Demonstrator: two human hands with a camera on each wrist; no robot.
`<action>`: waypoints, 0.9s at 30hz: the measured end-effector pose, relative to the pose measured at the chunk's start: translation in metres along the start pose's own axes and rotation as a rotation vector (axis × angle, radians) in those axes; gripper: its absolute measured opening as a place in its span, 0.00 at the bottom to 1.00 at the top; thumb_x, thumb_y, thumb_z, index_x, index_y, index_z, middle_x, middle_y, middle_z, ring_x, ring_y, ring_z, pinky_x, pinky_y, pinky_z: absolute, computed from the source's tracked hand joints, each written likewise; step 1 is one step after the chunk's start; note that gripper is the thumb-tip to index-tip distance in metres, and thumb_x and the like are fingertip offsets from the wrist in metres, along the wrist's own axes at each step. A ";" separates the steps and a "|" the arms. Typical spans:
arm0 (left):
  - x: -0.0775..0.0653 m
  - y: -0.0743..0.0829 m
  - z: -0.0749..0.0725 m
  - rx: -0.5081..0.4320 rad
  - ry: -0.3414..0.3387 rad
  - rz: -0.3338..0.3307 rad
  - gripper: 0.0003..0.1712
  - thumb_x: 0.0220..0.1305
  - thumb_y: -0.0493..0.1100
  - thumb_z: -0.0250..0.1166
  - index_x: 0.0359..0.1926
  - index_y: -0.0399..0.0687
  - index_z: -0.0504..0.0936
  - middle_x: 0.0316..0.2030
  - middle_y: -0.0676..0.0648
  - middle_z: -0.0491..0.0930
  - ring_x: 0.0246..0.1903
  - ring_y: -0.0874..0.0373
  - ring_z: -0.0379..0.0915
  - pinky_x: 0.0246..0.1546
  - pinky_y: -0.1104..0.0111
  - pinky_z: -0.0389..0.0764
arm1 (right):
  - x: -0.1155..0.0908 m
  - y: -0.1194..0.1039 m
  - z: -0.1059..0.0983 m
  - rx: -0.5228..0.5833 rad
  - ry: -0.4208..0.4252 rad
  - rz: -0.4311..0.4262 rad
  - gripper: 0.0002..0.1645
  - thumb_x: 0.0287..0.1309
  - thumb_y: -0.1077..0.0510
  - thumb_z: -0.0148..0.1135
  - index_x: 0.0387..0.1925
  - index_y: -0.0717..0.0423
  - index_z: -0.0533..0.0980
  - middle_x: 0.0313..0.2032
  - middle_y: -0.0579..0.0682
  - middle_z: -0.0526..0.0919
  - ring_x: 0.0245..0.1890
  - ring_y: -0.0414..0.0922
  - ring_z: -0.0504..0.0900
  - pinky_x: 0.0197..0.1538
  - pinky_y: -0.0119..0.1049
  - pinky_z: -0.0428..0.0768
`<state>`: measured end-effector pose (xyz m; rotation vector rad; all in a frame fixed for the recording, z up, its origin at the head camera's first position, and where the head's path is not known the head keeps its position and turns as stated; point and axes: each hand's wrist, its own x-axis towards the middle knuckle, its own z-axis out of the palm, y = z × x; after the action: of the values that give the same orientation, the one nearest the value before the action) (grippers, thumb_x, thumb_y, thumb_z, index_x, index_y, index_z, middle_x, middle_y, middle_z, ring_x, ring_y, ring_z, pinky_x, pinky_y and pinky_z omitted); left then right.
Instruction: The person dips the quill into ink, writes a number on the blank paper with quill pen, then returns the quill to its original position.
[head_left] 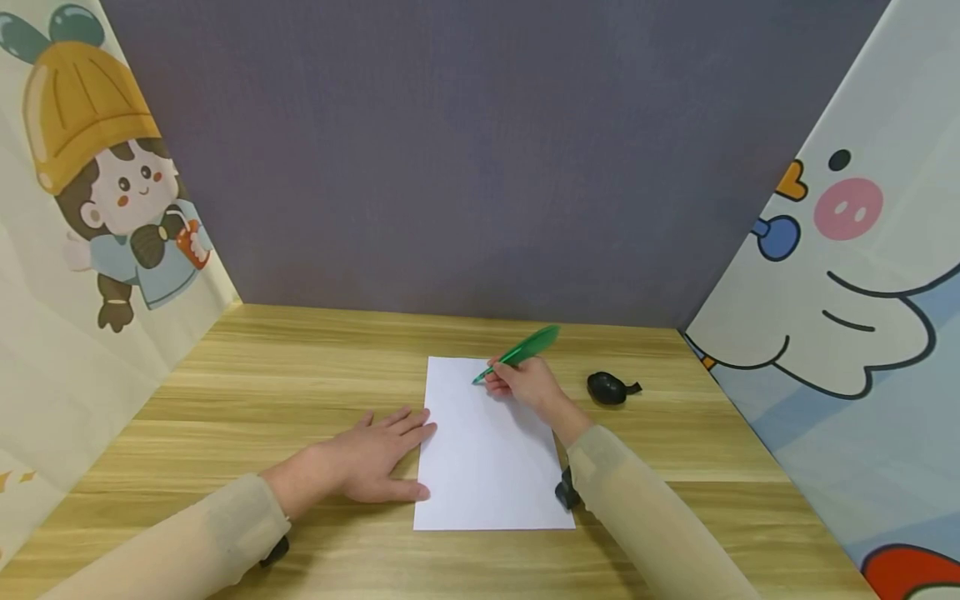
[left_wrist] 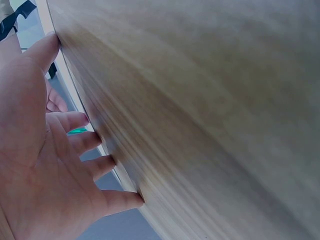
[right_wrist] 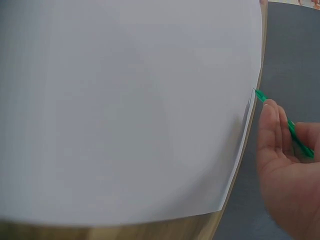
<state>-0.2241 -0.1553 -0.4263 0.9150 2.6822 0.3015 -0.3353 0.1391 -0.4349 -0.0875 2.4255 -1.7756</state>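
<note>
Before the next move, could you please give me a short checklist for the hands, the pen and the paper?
1. Grip: the right hand holds the green pen: ok.
2. Pen direction: its tip points down over the upper part of the white sheet: ok.
3. Tip contact: whether the tip touches the sheet: cannot tell.
4. Steadying: the left hand rests at the sheet's left edge: ok; how firmly it presses: cannot tell.
5. Clearance: the black object lies to the right, apart from the sheet: ok.
</note>
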 end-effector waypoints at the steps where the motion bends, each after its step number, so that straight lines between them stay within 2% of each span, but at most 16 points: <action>1: 0.000 0.000 0.000 -0.001 0.000 -0.001 0.59 0.72 0.79 0.60 0.89 0.51 0.57 0.89 0.46 0.52 0.88 0.40 0.46 0.79 0.25 0.55 | 0.000 0.000 0.000 0.001 -0.002 0.002 0.18 0.83 0.60 0.59 0.61 0.68 0.83 0.47 0.64 0.92 0.44 0.49 0.95 0.49 0.38 0.92; 16: -0.001 0.001 -0.001 -0.001 0.003 0.016 0.60 0.72 0.80 0.60 0.88 0.49 0.57 0.89 0.44 0.53 0.88 0.38 0.48 0.78 0.23 0.55 | -0.003 0.001 0.002 0.004 -0.026 -0.004 0.18 0.82 0.60 0.60 0.61 0.70 0.83 0.46 0.64 0.92 0.44 0.49 0.95 0.49 0.38 0.93; 27: -0.003 0.002 -0.001 -0.012 0.006 0.014 0.59 0.72 0.79 0.60 0.88 0.49 0.58 0.89 0.44 0.53 0.88 0.38 0.48 0.78 0.23 0.55 | -0.005 0.001 0.001 0.017 -0.074 -0.012 0.18 0.83 0.61 0.58 0.60 0.71 0.82 0.48 0.66 0.92 0.45 0.50 0.95 0.50 0.38 0.93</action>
<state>-0.2212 -0.1560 -0.4237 0.9313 2.6780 0.3235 -0.3297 0.1388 -0.4357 -0.1640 2.3634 -1.7653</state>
